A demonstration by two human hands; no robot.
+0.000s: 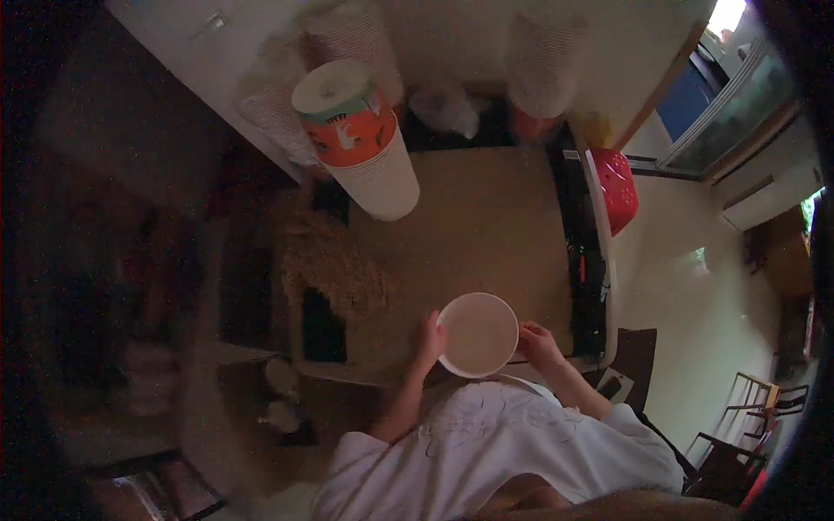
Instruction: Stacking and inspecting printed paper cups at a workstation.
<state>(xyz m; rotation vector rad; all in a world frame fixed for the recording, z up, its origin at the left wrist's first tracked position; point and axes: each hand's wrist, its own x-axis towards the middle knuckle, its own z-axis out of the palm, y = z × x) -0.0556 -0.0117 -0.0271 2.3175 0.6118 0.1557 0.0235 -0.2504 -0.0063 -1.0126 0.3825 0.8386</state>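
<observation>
A white round paper tub [479,335] is between my hands at the table's near edge, its wide round opening toward me. My left hand [429,340] is closed on the tub's left side. On its right side, my right hand [537,344] has its fingers bent at the rim. Farther off to the left stands a tall stack of nested paper tubs [369,161]; the top one has an orange and green printed band. A loose heap of tan, straw-like strands [334,265] lies on the left part of the table.
The table [469,221] has a brown top with dark side strips. More stacked tubs [543,69] and a crumpled clear plastic bag [447,111] stand along its far side. A red plastic basket [614,191] sits at the right edge. Wooden chairs [751,408] are on the floor at right.
</observation>
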